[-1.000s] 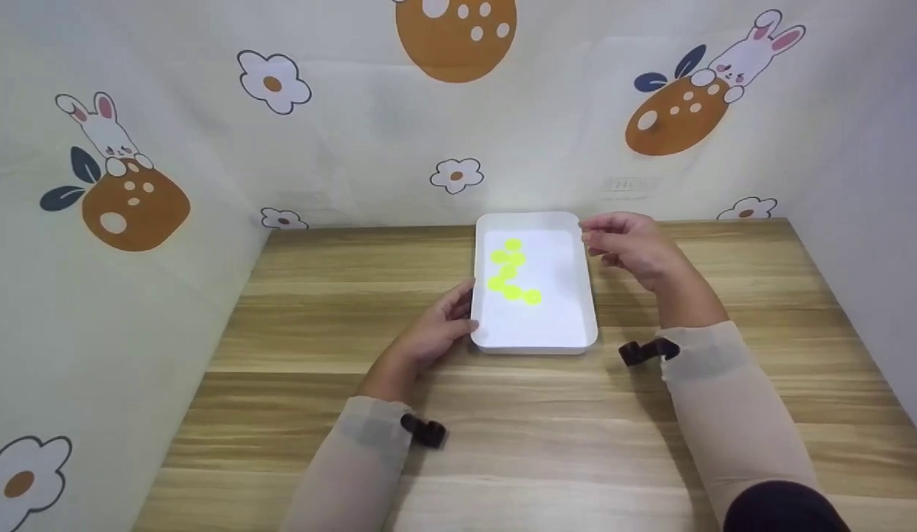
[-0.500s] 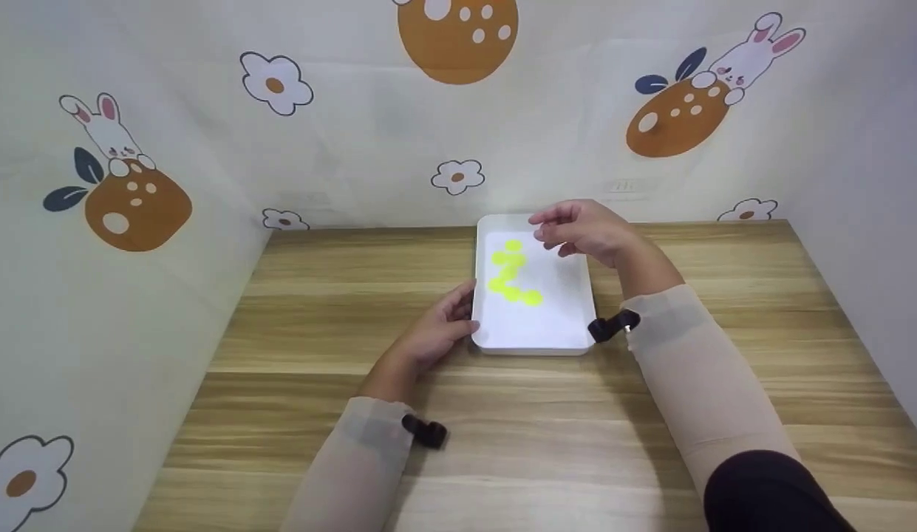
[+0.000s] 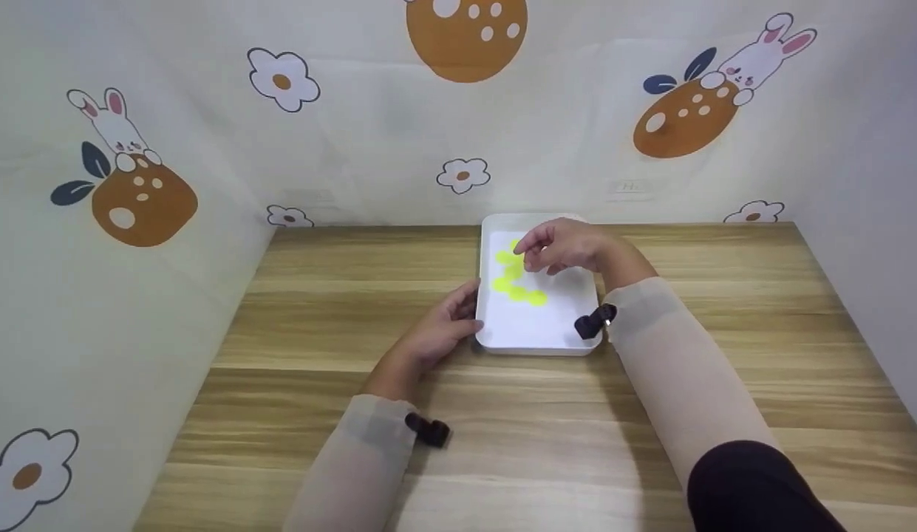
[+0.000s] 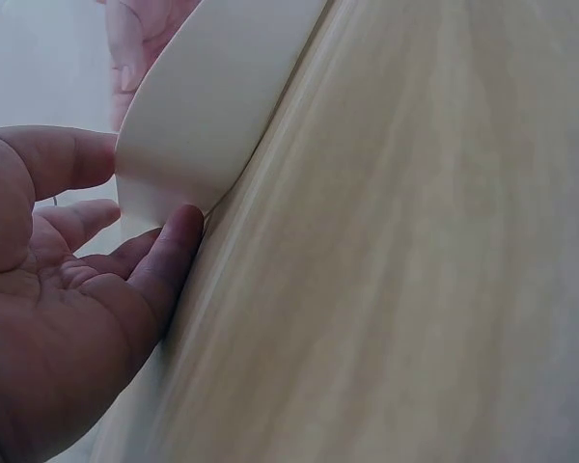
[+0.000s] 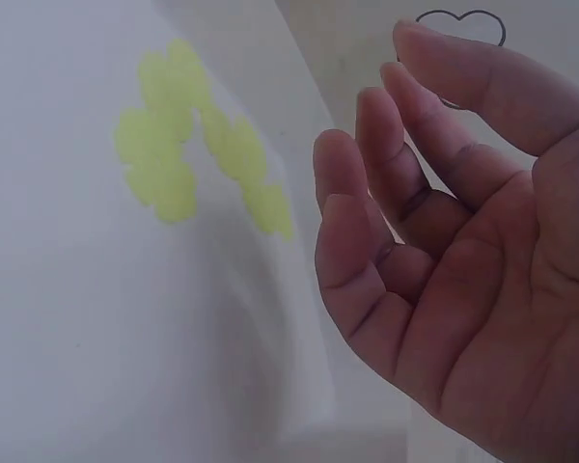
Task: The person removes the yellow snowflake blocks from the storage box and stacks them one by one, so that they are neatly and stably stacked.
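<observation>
A white shallow tray [image 3: 536,331] lies at the back middle of the table, with several flat yellow rounds [image 3: 502,284] clustered in its left half. My left hand [image 3: 440,329] rests its fingertips and thumb against the tray's left wall; the left wrist view has the fingers [image 4: 179,246] touching that wall [image 4: 217,96]. Above the tray's upper part is my right hand [image 3: 569,247], partly covering the yellow rounds. Seen from the right wrist, the right hand [image 5: 463,260] has loosely bent fingers and holds nothing, apart from the yellow rounds [image 5: 159,145].
The wood-grain table [image 3: 318,310] meets a patterned cloth wall [image 3: 369,133] just behind the tray. More walls stand at left and right. A black wrist mount [image 3: 595,322] on the right sleeve hangs over the tray's right edge.
My right hand has moved left from the tray's upper right edge to over the yellow rounds. The left hand stays at the tray's left wall.
</observation>
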### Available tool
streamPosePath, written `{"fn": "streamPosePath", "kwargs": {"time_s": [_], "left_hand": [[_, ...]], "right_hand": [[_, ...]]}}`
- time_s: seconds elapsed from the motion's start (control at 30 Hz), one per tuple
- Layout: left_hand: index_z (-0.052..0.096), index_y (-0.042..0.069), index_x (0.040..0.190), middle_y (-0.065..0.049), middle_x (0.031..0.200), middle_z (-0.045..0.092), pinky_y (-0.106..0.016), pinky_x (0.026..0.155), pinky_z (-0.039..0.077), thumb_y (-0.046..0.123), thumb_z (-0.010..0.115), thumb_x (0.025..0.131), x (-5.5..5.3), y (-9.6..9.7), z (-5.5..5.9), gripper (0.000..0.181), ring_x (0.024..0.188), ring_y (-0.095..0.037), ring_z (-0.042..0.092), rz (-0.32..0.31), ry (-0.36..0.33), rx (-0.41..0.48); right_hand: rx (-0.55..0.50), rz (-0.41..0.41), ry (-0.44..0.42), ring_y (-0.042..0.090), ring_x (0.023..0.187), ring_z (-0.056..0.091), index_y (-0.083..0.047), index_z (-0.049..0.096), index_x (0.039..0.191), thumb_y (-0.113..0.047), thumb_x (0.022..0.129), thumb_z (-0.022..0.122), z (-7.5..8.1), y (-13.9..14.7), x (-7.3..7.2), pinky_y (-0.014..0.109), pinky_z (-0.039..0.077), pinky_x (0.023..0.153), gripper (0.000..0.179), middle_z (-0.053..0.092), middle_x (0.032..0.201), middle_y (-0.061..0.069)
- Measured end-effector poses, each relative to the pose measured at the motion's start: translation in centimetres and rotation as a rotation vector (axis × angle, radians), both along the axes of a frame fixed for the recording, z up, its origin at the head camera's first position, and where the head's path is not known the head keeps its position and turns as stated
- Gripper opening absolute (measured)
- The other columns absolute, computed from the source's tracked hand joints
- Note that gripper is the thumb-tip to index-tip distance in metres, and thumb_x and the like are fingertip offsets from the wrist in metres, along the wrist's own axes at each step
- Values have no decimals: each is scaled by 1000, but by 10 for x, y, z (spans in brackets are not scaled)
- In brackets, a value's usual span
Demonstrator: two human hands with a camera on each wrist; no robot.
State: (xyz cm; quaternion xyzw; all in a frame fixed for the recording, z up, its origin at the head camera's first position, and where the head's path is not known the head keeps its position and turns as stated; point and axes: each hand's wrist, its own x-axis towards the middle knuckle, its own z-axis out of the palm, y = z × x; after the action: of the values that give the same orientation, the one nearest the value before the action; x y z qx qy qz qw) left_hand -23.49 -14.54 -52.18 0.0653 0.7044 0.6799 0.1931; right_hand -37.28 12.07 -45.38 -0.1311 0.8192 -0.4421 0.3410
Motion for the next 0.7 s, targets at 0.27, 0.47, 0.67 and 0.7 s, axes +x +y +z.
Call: {"fn": "streamPosePath", "kwargs": {"time_s": [0.27,0.47,0.67,0.7], "left_hand": [[22,7,171,-18,177,28,-50,132,33,-5,57,102,1,0,-1,79,165,-35,28,-15,6,25],[23,9,171,-17,176,30,-49,132,35,-3,58,102,1,0,2,79,164,-34,30,-6,0,1],[24,10,171,-16,176,31,-49,131,36,-4,58,101,0,0,0,79,164,-35,31,-8,-1,8],[24,11,171,-16,176,31,-49,131,36,-3,58,101,0,0,0,79,164,-34,31,-7,-3,4]], "right_hand": [[36,81,-49,13,93,63,-6,69,134,-4,92,78,-16,0,-5,27,53,80,43,70,106,-3],[45,135,-49,12,91,61,-5,69,133,2,89,78,-23,0,-6,23,48,75,45,71,110,1],[94,223,-24,16,105,62,-8,70,130,7,88,78,-27,2,-5,23,53,89,45,70,115,3],[106,237,-12,16,106,61,-8,71,129,7,87,77,-28,3,-5,23,52,91,45,70,115,3]]}}
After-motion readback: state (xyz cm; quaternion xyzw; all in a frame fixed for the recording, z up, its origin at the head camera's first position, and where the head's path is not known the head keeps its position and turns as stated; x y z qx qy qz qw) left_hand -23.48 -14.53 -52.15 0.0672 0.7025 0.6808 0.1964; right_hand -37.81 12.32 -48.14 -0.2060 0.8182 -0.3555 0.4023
